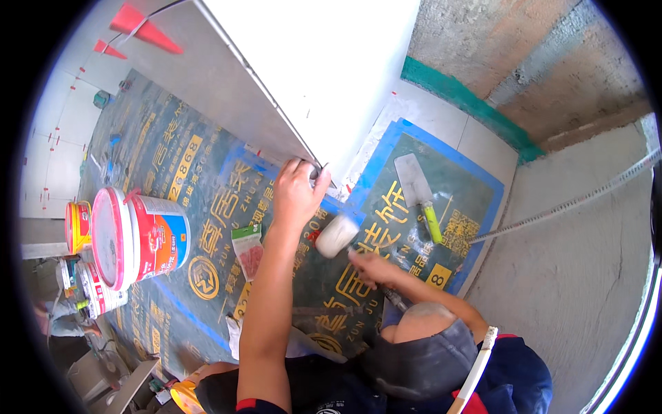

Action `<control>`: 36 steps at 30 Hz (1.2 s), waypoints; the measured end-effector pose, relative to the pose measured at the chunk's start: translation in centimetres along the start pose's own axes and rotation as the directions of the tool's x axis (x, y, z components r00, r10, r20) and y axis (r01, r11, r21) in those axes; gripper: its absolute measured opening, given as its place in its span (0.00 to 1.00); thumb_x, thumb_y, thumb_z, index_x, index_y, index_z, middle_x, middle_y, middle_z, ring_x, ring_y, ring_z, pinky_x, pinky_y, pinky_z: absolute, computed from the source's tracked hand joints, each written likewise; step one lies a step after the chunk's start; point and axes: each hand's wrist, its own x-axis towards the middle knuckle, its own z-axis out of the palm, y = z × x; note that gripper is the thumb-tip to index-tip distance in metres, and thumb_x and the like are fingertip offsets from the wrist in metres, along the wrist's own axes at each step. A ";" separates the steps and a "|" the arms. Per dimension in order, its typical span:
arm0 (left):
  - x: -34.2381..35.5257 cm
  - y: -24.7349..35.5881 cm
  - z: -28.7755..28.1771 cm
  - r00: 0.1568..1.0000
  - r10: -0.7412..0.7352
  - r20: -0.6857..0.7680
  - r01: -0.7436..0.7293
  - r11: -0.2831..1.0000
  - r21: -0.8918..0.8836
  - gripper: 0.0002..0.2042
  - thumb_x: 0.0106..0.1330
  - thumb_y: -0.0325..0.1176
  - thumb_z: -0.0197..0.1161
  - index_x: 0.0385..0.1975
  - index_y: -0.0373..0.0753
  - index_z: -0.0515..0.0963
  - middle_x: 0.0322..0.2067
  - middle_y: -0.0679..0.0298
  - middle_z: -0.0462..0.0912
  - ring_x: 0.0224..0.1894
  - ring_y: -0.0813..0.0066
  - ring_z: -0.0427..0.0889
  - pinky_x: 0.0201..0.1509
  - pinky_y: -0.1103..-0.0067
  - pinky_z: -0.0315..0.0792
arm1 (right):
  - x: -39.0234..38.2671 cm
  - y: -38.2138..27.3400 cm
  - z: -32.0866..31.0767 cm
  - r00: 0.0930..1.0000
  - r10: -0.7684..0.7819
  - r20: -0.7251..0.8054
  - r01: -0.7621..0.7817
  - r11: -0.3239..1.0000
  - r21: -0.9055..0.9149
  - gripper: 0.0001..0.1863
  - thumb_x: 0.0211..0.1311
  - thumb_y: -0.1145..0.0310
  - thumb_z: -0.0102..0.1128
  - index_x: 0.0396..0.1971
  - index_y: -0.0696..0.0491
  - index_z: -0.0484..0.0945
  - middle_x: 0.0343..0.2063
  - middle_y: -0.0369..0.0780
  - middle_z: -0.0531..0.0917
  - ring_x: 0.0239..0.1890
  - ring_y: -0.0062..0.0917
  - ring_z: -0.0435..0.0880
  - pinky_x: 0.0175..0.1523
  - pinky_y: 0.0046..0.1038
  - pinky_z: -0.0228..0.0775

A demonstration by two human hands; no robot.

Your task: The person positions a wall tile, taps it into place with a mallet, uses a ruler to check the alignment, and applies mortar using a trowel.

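Observation:
My left hand (300, 190) is at the bottom of a white wall corner, where a large tile's edge (272, 103) comes down. Its fingers and thumb close round that edge, and what lies between them is partly hidden. My right hand (374, 270) grips a mallet with a thick white head (336, 236); the handle is mostly hidden by the hand. The mallet head hangs over the floor covering, just right of my left forearm. Right of it lies a flat trowel (415, 181) with a bright green handle.
A red-and-white bucket (155, 238) stands left, with a yellow-and-red pail (78, 228) behind it. A bag of small red pieces (249, 252) lies beside my left forearm. A tape-measure blade (572, 200) stretches to the right wall. Dark printed sheeting (303, 272) covers the floor.

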 end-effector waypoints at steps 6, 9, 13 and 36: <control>1.8 2.5 -3.0 0.966 -0.055 -0.252 0.075 0.995 0.071 0.21 0.51 0.41 0.73 0.22 0.37 0.66 0.20 0.62 0.69 0.23 0.64 0.70 0.29 0.72 0.66 | 3.9 -0.8 -1.3 0.713 -0.664 -0.226 0.330 0.602 -0.727 0.21 0.64 0.54 0.51 0.25 0.60 0.74 0.20 0.50 0.78 0.26 0.47 0.79 0.35 0.42 0.72; 3.5 4.6 -2.9 0.960 -0.070 -0.272 0.108 0.986 0.126 0.22 0.49 0.41 0.75 0.25 0.36 0.66 0.21 0.61 0.68 0.23 0.64 0.70 0.29 0.71 0.66 | 7.7 -5.6 -4.5 0.339 -0.853 -0.397 0.278 0.494 -0.824 0.13 0.59 0.63 0.57 0.34 0.59 0.74 0.32 0.53 0.78 0.29 0.50 0.79 0.37 0.44 0.73; 3.0 3.0 -2.5 0.948 -0.049 -0.316 0.104 0.981 0.161 0.22 0.50 0.40 0.75 0.29 0.34 0.67 0.23 0.59 0.71 0.25 0.62 0.73 0.31 0.70 0.68 | 11.1 -7.7 -4.7 0.450 -0.819 -0.355 0.168 0.468 -0.868 0.11 0.58 0.69 0.54 0.36 0.61 0.71 0.34 0.53 0.76 0.30 0.49 0.80 0.36 0.43 0.75; 3.4 4.1 -4.1 0.978 -0.098 -0.184 0.123 0.984 0.131 0.20 0.51 0.37 0.72 0.32 0.32 0.68 0.26 0.53 0.72 0.28 0.54 0.75 0.33 0.67 0.70 | 10.9 -10.2 -4.4 0.538 -0.719 -0.441 0.113 0.580 -0.807 0.15 0.59 0.63 0.55 0.38 0.60 0.70 0.36 0.54 0.78 0.34 0.50 0.80 0.39 0.45 0.74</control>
